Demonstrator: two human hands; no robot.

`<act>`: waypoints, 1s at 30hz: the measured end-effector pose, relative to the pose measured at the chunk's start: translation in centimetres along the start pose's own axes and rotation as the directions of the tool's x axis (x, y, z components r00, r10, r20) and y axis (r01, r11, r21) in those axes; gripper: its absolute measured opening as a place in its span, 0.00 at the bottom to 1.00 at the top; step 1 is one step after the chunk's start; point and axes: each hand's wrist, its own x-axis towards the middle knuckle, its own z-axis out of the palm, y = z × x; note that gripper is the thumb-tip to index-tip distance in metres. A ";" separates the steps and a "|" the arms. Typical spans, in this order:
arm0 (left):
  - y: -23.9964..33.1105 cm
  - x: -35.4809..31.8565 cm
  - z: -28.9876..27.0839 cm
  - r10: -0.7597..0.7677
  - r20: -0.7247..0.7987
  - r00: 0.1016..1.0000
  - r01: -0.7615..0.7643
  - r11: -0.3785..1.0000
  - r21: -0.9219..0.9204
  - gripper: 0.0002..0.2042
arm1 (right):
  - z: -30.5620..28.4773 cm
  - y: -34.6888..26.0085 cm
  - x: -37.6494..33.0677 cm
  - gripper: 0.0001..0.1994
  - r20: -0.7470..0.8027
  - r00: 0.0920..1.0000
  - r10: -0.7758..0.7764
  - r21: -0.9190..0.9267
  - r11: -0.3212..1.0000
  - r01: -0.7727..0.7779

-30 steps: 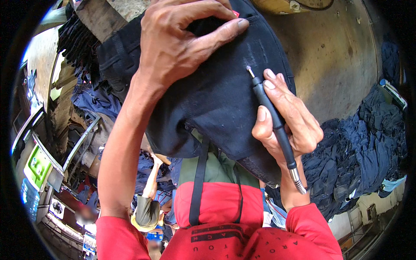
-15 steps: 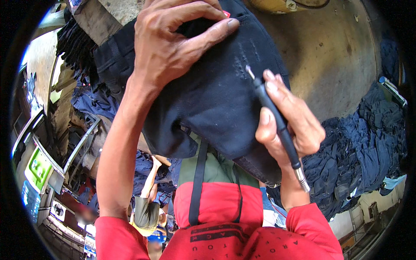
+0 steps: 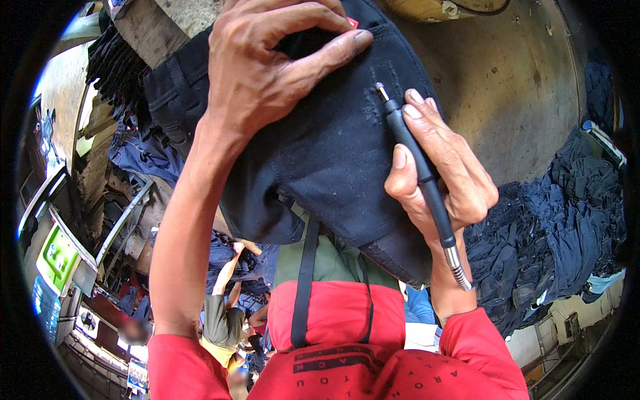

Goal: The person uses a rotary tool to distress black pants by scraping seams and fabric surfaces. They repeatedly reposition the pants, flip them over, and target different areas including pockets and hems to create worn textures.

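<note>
Black jeans [image 3: 313, 167] lie spread in front of me, with faint pale scuffed lines on the cloth toward the upper right. At their top, my left hand [image 3: 267, 67] grips the cloth with thumb and fingers bent, beside a small red tag [image 3: 353, 23]; some fingertips are cut off by the upper edge. My right hand [image 3: 447, 160] holds a black pen-shaped rotary grinder handpiece [image 3: 415, 143] like a pencil. Its slim metal tip meets the scuffed patch, and a ribbed metal flexible end [image 3: 459, 270] points down toward my wrist.
A worn brown board [image 3: 513, 87] lies under and beyond the jeans. Heaps of dark garments [image 3: 547, 233] fill the right side; more dark cloth [image 3: 120, 80] is stacked at the left. Another person [image 3: 223, 320] is at lower left, near a green plastic container [image 3: 59, 259].
My right hand and the handpiece have shifted slightly up along the scuffed lines. My left hand has stayed nearly still. The person at lower left has changed posture.
</note>
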 end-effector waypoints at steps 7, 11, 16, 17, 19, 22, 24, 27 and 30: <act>-0.1 0.1 0.2 -0.001 -0.016 1.000 0.001 0.999 -0.052 0.06 | 0.3 0.2 -0.1 0.15 -0.039 0.999 0.006 -0.025 1.000 -0.007; 0.1 0.0 0.2 -0.016 -0.008 1.000 0.015 0.998 -0.058 0.06 | 0.0 0.0 -0.2 0.16 -0.035 0.999 0.020 -0.025 0.999 -0.021; 0.6 0.1 0.1 -0.016 -0.014 1.000 0.015 0.998 -0.056 0.06 | -0.4 -0.3 -0.5 0.16 -0.016 0.999 0.050 -0.039 0.998 -0.051; 0.7 0.0 0.1 -0.024 -0.015 1.000 0.023 0.998 -0.052 0.06 | -0.4 -0.3 -0.6 0.16 -0.017 0.999 0.046 -0.032 0.998 -0.046; 0.6 -0.1 0.1 -0.034 -0.012 0.999 0.033 0.998 -0.057 0.05 | -0.4 -0.1 -0.8 0.16 -0.017 0.999 0.035 -0.020 0.999 -0.035; 0.1 -0.3 0.3 -0.023 -0.006 1.000 0.022 0.998 -0.063 0.05 | -0.5 -0.1 -1.1 0.16 -0.026 0.999 0.028 -0.012 1.000 -0.028; -0.4 -0.4 0.5 -0.027 -0.002 1.000 0.027 0.996 -0.085 0.05 | -0.6 -0.3 -1.3 0.17 -0.022 0.999 0.035 -0.014 0.999 -0.035; -0.9 -0.6 0.7 -0.027 -0.003 1.000 0.027 0.995 -0.096 0.05 | -0.7 -0.3 -1.7 0.17 -0.023 0.999 0.033 -0.010 0.999 -0.033; -0.9 -0.8 0.6 -0.032 0.016 0.999 0.033 0.997 -0.074 0.05 | -0.9 -0.3 -2.0 0.17 -0.015 0.999 0.035 -0.008 0.999 -0.035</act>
